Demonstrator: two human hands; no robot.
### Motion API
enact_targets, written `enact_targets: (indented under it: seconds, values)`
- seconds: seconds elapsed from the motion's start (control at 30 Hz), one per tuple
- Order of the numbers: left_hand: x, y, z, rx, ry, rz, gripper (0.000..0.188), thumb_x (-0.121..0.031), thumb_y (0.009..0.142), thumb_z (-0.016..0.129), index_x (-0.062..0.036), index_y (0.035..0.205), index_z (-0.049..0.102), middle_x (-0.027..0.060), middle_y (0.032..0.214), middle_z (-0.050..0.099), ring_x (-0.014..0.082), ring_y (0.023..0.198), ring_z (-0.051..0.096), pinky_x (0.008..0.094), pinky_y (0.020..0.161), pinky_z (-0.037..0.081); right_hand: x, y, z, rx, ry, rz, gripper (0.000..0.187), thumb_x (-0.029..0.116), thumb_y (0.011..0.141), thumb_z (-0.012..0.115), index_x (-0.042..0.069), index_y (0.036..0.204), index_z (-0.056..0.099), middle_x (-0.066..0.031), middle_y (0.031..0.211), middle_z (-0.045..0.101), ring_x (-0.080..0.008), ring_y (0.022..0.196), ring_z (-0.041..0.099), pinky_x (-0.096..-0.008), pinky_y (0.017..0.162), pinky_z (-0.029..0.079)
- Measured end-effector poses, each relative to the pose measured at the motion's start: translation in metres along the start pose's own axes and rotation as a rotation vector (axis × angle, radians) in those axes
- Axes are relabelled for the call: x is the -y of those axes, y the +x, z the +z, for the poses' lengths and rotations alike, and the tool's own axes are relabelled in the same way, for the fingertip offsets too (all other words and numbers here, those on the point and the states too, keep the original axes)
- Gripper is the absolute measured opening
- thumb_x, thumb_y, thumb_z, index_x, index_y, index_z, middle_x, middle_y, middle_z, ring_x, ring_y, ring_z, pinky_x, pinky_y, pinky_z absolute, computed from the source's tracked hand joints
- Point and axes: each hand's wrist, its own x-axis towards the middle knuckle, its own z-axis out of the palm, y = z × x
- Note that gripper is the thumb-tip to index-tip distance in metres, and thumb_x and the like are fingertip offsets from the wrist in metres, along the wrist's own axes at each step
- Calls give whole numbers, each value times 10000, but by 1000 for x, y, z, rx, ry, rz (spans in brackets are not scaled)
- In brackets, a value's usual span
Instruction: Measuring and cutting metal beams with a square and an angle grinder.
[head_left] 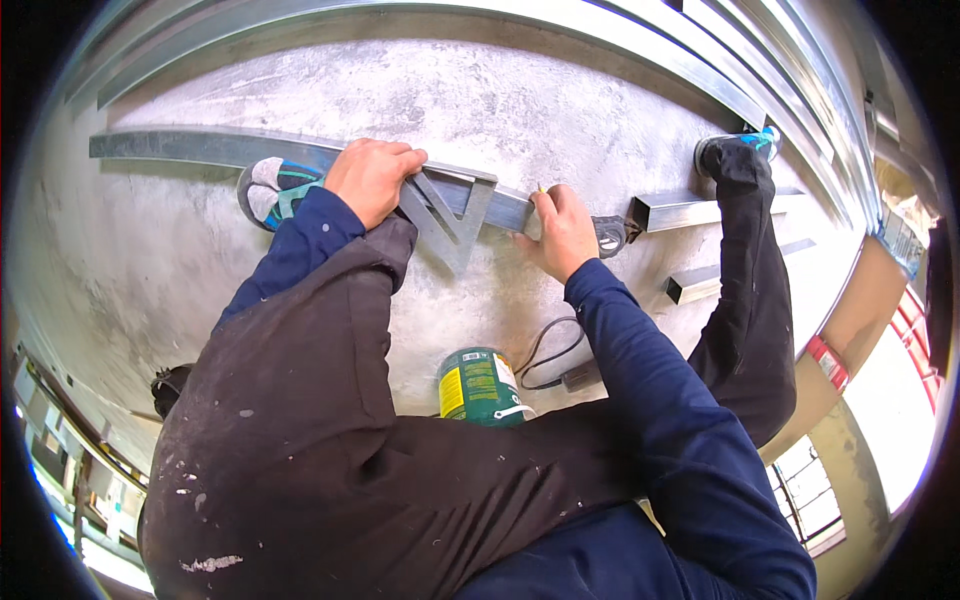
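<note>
The left hand [372, 182], fingers closed, grips the square [472, 222] against the bar [200, 148], beyond the bucket [480, 385]; the right hand [566, 230] curls its fingers at the bar, holding what I cannot tell.

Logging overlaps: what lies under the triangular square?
A metal bar passes under the triangular square; floor shows around its tip. What its solid parts and the left hand cover is hidden.
</note>
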Motion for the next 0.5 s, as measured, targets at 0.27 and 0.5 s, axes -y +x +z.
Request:
enact_targets:
  seconds: [0.27,0.5]
  values:
    - [15,16,-11,-98,76,-39,246,-80,875,580,-67,1085,707,140,961,724,363,907,678,440,817,533,-31,38,-35,166,180,-94,533,325,761,803,-21,1137,652,-231,1047,569,-400,980,593,-437,867,508]
    - [29,37,-22,-32,135,-123,223,-80,889,570,-64,1059,713,152,963,721,376,909,677,443,803,536,-28,46,-41,22,155,70,508,369,837,764,-2,1172,676,-261,1081,597,-401,1015,612,-439,898,512]
